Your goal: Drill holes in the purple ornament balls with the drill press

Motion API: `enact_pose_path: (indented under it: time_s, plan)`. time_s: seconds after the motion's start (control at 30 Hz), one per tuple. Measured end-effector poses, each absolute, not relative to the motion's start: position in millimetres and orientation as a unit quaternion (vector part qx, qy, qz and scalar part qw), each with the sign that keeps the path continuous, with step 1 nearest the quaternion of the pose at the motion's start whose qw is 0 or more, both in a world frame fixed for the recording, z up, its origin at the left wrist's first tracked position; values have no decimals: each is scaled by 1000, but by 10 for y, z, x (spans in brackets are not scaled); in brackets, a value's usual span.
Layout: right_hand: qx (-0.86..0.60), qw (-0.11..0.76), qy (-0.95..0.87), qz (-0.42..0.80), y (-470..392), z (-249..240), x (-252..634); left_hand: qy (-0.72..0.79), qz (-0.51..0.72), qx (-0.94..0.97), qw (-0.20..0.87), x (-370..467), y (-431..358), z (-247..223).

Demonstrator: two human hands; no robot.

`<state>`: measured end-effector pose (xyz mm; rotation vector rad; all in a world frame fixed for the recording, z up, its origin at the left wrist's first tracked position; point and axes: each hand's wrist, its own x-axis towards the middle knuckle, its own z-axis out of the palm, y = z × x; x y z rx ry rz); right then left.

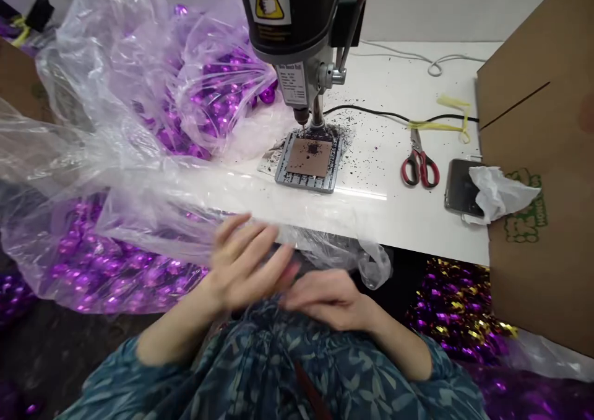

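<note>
Both hands are close together above my lap, in front of the white table's edge. My left hand [250, 262] is raised and blurred by motion, its fingers spread apart with nothing visible in them. Just right of it, my right hand [325, 296] is lower, palm down, fingers bent together and pointing left; whatever lies under them is hidden. Beyond the hands stands a bench drill [297, 42], its bit over a brown square board [310, 158] on the grey drill base [304, 182]. Dark shavings lie around the base.
Clear plastic bags [153, 185] with shiny purple balls [218, 98] fill the left side. On the white table [371, 216] are red-handled scissors [420, 166], yellow ties [440, 125], a phone [461, 188] and a crumpled tissue [499, 191]. A cardboard box [542, 123] stands at right.
</note>
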<state>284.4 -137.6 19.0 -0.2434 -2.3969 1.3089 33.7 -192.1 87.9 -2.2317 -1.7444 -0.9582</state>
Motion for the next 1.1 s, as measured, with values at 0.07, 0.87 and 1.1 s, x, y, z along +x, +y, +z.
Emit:
enact_pose_path:
  time_s: [0.07,0.87,1.1]
  plan:
    - [-191,237,-869,389,-1301,73,2814,-541,-286,-778,145,280,-1596,508]
    - [-448,203,-849,194,113,-366,3067,-700,-44,-699,-139,27,-982,51]
    - [-483,342,-760,270,769,174,2976,-726,-47,-678,-104,189,-823,-13]
